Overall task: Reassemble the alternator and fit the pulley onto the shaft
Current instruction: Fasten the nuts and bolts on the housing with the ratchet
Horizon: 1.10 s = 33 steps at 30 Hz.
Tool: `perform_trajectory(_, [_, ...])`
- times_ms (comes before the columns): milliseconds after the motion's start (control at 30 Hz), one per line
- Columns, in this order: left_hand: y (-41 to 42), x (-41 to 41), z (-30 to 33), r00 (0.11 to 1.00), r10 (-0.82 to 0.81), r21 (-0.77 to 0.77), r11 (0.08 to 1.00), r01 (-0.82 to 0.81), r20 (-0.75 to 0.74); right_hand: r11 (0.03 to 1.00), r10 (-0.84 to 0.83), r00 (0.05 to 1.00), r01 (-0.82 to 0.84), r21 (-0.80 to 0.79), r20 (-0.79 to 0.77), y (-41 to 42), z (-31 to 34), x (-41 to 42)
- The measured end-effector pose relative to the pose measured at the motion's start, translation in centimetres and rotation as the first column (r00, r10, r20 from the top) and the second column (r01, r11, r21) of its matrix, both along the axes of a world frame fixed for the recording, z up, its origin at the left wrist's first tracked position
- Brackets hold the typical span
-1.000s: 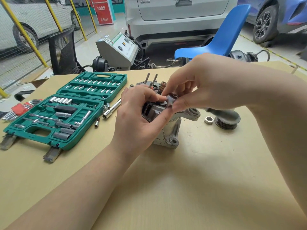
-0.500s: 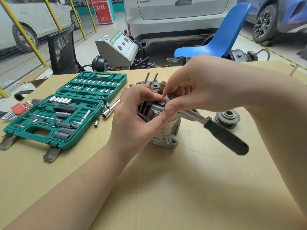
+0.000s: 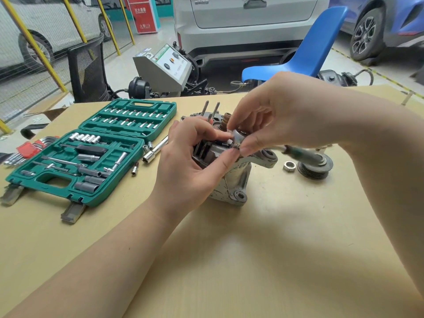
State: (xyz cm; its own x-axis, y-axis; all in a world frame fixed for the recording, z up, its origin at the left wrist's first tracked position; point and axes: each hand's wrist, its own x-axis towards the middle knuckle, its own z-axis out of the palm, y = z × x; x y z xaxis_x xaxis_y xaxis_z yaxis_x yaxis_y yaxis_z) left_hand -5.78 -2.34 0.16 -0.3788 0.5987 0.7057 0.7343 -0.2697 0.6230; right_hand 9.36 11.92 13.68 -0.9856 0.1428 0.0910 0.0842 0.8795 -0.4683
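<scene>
Though blurred, perhaps chrome ratchet (image 3: 238, 136).

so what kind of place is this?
Most likely a car repair workshop or training bay: parked cars right behind the table, an open socket set, and a part-assembled alternator being worked on by hand.

Bright, even daylight; soft shadows on table (image 3: 229, 260) under forearms. Ratchet handle (image 3: 300, 152) motion-blurred right of alternator (image 3: 231, 180). Wide-angle bending at edges.
</scene>
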Motion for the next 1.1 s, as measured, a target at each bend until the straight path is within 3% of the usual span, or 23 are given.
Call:
perform_trajectory(433, [0.3, 0.6, 0.4, 0.999, 0.047, 0.031, 0.998, -0.047, 0.009, 0.997, -0.027, 1.0, 0.026, -0.068, -0.005, 0.2, 0.1, 0.1])
perform_trajectory(800, [0.2, 0.6, 0.3, 0.999, 0.045, 0.002, 0.999, -0.045, 0.007, 0.998, 0.048, 0.997, -0.046, 0.034, -0.054, 1.0, -0.4, 0.0])
perform_trajectory(1100, [0.2, 0.1, 0.3, 0.999, 0.036, 0.044, 0.998, -0.037, 0.012, 0.998, 0.034, 0.999, -0.035, 0.059, 0.021, 0.4, 0.0, 0.4])
